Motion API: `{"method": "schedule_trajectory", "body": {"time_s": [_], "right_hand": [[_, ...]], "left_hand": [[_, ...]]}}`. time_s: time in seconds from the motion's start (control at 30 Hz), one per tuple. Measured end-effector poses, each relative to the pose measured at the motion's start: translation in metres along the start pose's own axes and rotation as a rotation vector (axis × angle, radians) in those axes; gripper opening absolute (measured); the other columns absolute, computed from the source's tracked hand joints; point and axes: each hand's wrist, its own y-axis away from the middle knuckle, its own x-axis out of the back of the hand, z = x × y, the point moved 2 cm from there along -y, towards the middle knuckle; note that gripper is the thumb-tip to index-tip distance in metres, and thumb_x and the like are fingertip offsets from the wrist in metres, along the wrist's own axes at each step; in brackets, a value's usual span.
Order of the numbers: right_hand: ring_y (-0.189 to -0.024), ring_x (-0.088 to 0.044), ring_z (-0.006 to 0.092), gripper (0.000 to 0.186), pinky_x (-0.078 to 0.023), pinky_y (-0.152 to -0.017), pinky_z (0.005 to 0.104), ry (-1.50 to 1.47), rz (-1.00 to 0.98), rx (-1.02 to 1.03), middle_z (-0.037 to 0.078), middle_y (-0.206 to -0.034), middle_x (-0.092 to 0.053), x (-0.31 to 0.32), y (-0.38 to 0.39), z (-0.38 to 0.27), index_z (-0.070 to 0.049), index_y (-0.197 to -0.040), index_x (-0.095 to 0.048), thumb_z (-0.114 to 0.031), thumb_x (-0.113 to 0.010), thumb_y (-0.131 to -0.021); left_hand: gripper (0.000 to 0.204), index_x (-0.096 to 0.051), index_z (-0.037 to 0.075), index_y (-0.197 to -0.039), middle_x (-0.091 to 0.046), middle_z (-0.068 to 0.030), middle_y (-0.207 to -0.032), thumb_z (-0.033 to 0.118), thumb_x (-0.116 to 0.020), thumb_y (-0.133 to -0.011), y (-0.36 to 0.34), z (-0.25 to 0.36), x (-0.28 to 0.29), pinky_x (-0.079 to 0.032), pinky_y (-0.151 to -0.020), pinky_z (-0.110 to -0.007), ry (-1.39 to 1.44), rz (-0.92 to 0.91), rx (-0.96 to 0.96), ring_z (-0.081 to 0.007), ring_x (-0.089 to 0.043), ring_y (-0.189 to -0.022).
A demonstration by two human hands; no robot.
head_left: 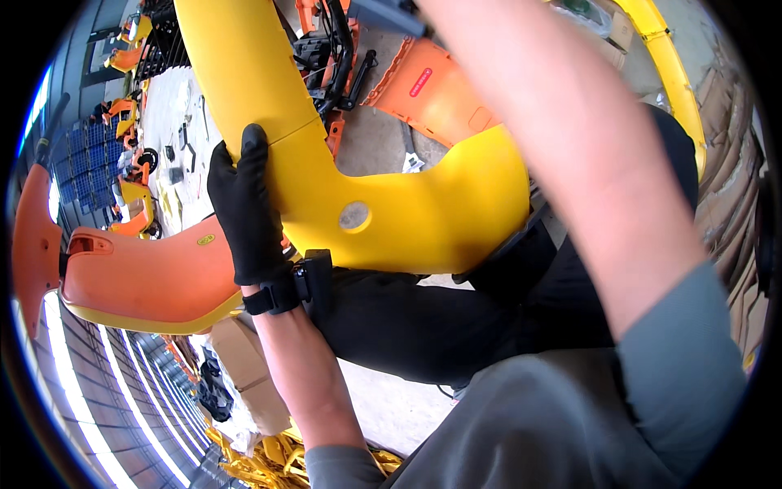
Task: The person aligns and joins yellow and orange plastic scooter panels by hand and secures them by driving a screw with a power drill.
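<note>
My left hand (244, 200), in a black glove, grips the side of a large yellow curved body panel (415, 216) with a round hole; a dark band with a device circles my wrist. The panel rests near my dark-trousered legs (383, 326). My right forearm crosses the upper right and leaves the top edge, so that hand is out of view. A dark elongated object (383, 12) shows beside it at the top, partly cut off. Behind the panel are an orange panel (419, 81), black frame parts (318, 57) and a silver tool (411, 155) on the floor.
An orange-and-yellow scooter body (155, 277) lies at my left. Beyond are more orange and yellow scooters (130, 204), blue crates (85, 163) and small tools on the pale floor. Cardboard (244, 367) and yellow parts (269, 456) sit lower left; stacked cardboard (725, 163) and a yellow frame (676, 81) line the right.
</note>
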Motion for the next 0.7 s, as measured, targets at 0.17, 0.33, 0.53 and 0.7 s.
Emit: {"method": "schedule_trajectory", "body": {"time_s": [0.17, 0.33, 0.53, 0.7], "right_hand": [[-0.063, -0.063, 0.0136, 0.023, -0.051, -0.055, 0.0282, 0.495, -0.581, -0.135, 0.007, -0.078, -0.068, -0.001, -0.001, -0.055, -0.001, -0.094, -0.067, -0.023, -0.06, -0.09], [-0.077, -0.064, 0.0135, 0.03, -0.051, -0.068, 0.0265, 0.535, -1.109, -0.148, 0.007, -0.09, -0.069, -0.002, 0.073, -0.019, 0.0, -0.109, -0.065, -0.02, -0.067, -0.087], [-0.09, -0.066, 0.0196, 0.045, -0.05, -0.083, 0.0321, 0.435, -0.936, 0.05, 0.014, -0.102, -0.07, -0.027, 0.109, -0.001, -0.003, -0.123, -0.061, -0.022, -0.071, -0.084], [-0.093, -0.067, 0.0198, 0.049, -0.051, -0.086, 0.0318, 0.243, -0.948, 0.044, 0.013, -0.106, -0.07, -0.028, 0.1, -0.017, -0.003, -0.127, -0.059, -0.024, -0.072, -0.085]], "left_hand": [[0.042, -0.059, -0.004, -0.11, -0.065, -0.0075, -0.096, 0.036, -0.061, -0.096, 0.007, 0.002, 0.006, -0.047, -0.073, -0.027, -0.033, -0.013, -0.029, -0.0128, -0.06, -0.081], [0.041, -0.056, -0.003, -0.121, -0.064, -0.008, -0.105, 0.031, -0.057, -0.099, 0.017, 0.017, 0.016, -0.048, -0.082, -0.029, -0.031, 0.026, -0.124, -0.0149, -0.06, -0.093], [0.034, -0.055, 0.001, -0.123, -0.062, -0.0095, -0.112, 0.025, -0.057, -0.099, 0.022, 0.043, 0.041, -0.05, -0.084, -0.034, 0.138, 0.03, -0.241, -0.0186, -0.06, -0.1], [0.059, -0.049, -0.002, -0.129, -0.06, -0.013, -0.113, 0.045, -0.059, -0.095, 0.007, 0.028, 0.05, -0.049, -0.087, -0.034, -0.225, 0.115, -0.347, -0.0213, -0.059, -0.099]]}}
